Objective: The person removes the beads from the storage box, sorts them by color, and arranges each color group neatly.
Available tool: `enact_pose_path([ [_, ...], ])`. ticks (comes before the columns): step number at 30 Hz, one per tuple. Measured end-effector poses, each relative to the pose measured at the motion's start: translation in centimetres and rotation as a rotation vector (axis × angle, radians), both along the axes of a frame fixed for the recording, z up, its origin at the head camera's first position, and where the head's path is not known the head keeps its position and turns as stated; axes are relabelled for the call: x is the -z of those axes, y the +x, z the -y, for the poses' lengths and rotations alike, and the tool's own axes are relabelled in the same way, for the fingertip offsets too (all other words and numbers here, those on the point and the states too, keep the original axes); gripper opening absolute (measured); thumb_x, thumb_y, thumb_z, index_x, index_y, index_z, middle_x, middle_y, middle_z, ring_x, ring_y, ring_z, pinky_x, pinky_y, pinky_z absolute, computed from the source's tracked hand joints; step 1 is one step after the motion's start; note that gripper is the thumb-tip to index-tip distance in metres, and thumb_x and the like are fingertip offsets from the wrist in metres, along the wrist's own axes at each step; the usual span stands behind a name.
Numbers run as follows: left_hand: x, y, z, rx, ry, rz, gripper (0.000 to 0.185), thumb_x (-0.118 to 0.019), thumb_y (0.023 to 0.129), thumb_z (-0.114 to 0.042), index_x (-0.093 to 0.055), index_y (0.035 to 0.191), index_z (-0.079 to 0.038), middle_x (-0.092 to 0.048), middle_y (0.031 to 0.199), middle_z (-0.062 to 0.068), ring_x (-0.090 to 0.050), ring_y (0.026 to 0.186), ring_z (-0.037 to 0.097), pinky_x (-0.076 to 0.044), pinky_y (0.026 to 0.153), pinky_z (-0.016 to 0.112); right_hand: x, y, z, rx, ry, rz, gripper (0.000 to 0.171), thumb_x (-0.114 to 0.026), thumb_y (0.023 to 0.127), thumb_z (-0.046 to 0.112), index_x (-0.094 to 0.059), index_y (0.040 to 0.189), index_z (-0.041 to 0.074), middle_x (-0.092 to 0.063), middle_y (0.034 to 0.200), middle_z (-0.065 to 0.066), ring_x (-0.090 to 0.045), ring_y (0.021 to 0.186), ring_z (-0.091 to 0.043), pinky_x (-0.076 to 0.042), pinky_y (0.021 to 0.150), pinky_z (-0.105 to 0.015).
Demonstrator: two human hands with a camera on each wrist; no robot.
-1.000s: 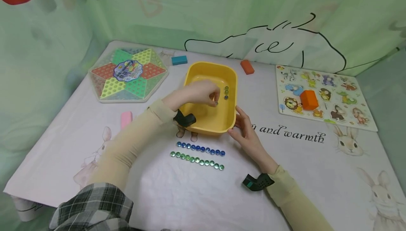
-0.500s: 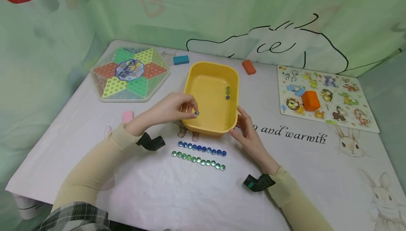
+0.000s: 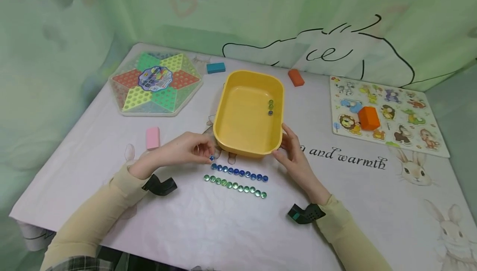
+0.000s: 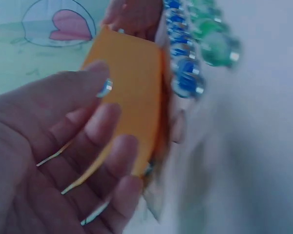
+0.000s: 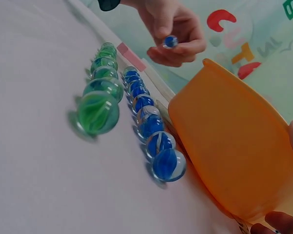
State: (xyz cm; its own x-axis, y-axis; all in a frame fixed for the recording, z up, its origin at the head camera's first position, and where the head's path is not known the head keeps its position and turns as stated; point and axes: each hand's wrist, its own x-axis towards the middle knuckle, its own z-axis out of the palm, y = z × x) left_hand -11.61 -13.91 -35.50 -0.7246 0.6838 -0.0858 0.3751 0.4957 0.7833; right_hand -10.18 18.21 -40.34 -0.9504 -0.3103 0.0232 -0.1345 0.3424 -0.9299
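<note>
The left hand point(image 3: 186, 151) has come out of the yellow tub point(image 3: 249, 113) and down to the counter point(image 3: 208, 229), pinching a blue marble point(image 3: 211, 158) between thumb and fingertip just above the left end of the blue row point(image 3: 238, 172). It looks about to lengthen that row, with the green row point(image 3: 234, 186) alongside. The right hand point(image 3: 294, 159) still rests relaxed against the tub's near right corner, three marbles point(image 3: 270, 107) left inside.

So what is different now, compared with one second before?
The left hand, pinching a blue marble, moved out of the yellow tub toward the person, to the left end of the blue row. The right hand stayed on the tub's corner; both rows are unchanged.
</note>
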Motion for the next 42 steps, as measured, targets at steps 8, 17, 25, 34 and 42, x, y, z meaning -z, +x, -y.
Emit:
enact_pose_path([
  [8, 1.7, 0.2, 0.2, -0.014, -0.114, -0.057, 0.010, -0.071, 0.079, -0.013, -0.062, 0.083, -0.014, -0.055, 0.069, -0.006, -0.049, 0.064, 0.006, -0.043, 0.061, 0.021, -0.1, 0.0, 0.0, 0.003, -0.012, 0.008, 0.073, -0.054, 0.092, 0.014, -0.011, 0.147, 0.035, -0.033, 0.145, -0.015, -0.037, 0.128, -0.031, -0.019, 0.107, -0.058],
  [17, 1.9, 0.3, 0.0, 0.011, -0.176, -0.097, 0.011, -0.071, 0.079, -0.017, -0.061, 0.083, -0.017, -0.053, 0.070, -0.008, -0.046, 0.064, 0.005, -0.040, 0.063, 0.022, 0.1, -0.1, 0.0, -0.002, -0.022, -0.002, 0.073, -0.054, 0.092, 0.012, -0.011, 0.147, 0.034, -0.032, 0.145, -0.016, -0.038, 0.127, -0.032, -0.019, 0.107, -0.057],
  [25, 1.7, 0.4, -0.1, 0.020, -0.202, -0.089, 0.012, -0.072, 0.079, -0.017, -0.062, 0.084, -0.015, -0.053, 0.073, -0.006, -0.047, 0.068, 0.008, -0.039, 0.066, 0.023, 0.0, -0.1, 0.0, -0.007, -0.020, -0.004, 0.073, -0.054, 0.092, 0.013, -0.011, 0.147, 0.033, -0.032, 0.145, -0.017, -0.038, 0.127, -0.032, -0.020, 0.107, -0.058],
  [34, 1.6, 0.3, 0.2, 0.045, -0.158, -0.055, 0.015, -0.073, 0.078, -0.017, -0.063, 0.088, -0.014, -0.054, 0.074, -0.005, -0.047, 0.068, 0.007, -0.041, 0.065, 0.022, 0.0, 0.0, 0.0, -0.003, -0.014, 0.007, 0.073, -0.054, 0.092, 0.014, -0.010, 0.147, 0.034, -0.031, 0.146, -0.017, -0.037, 0.128, -0.033, -0.019, 0.106, -0.059],
  [42, -0.6, -0.8, 0.3, 0.139, -0.093, -0.054, 0.012, -0.069, 0.082, -0.017, -0.064, 0.092, -0.013, -0.058, 0.077, -0.007, -0.051, 0.071, 0.007, -0.045, 0.066, 0.023, -0.1, 0.1, 0.1, 0.004, -0.009, 0.007, 0.073, -0.054, 0.092, 0.014, -0.010, 0.147, 0.034, -0.031, 0.146, -0.016, -0.037, 0.128, -0.033, -0.019, 0.107, -0.058],
])
